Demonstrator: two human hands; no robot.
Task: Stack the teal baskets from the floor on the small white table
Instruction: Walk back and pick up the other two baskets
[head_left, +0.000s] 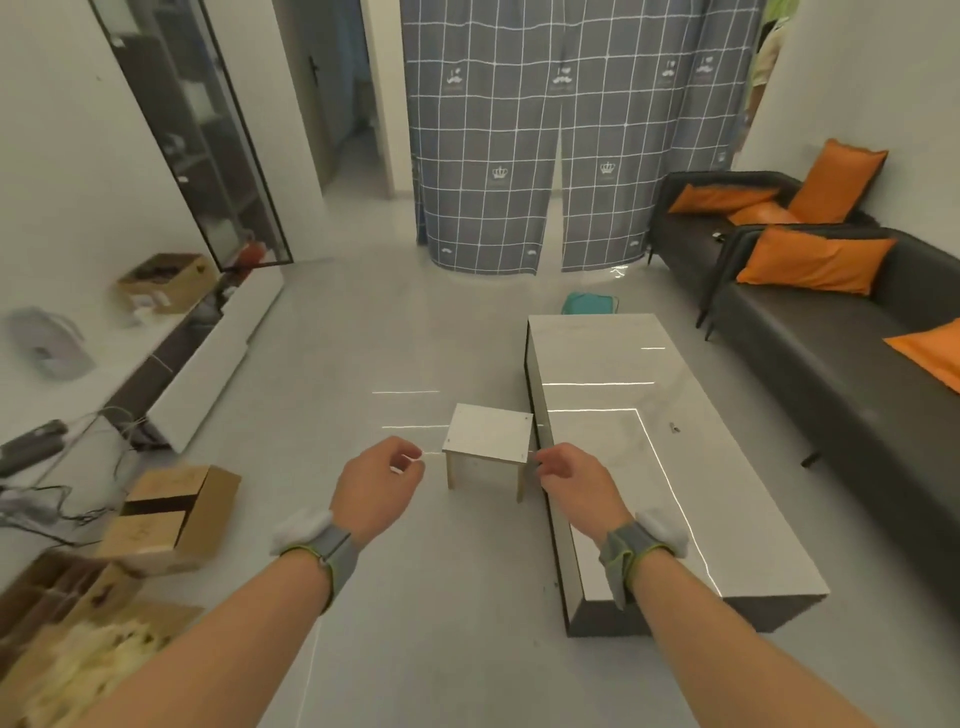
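A small white table (488, 432) with light wooden legs stands on the grey floor, its top bare. A teal basket (589, 303) lies on the floor far ahead, partly hidden behind the end of the long coffee table. My left hand (376, 480) hovers left of the small table, fingers loosely curled and holding nothing. To the right of that table my right hand (574, 480) hangs over the coffee table's edge, also loosely curled and empty. Both wrists wear grey straps.
The long glossy coffee table (649, 441) runs along the right, a dark sofa (831, 332) with orange cushions beyond it. Cardboard boxes (166, 514) and cables lie at left near a low white cabinet (208, 364). A checked curtain (519, 145) hangs at the back.
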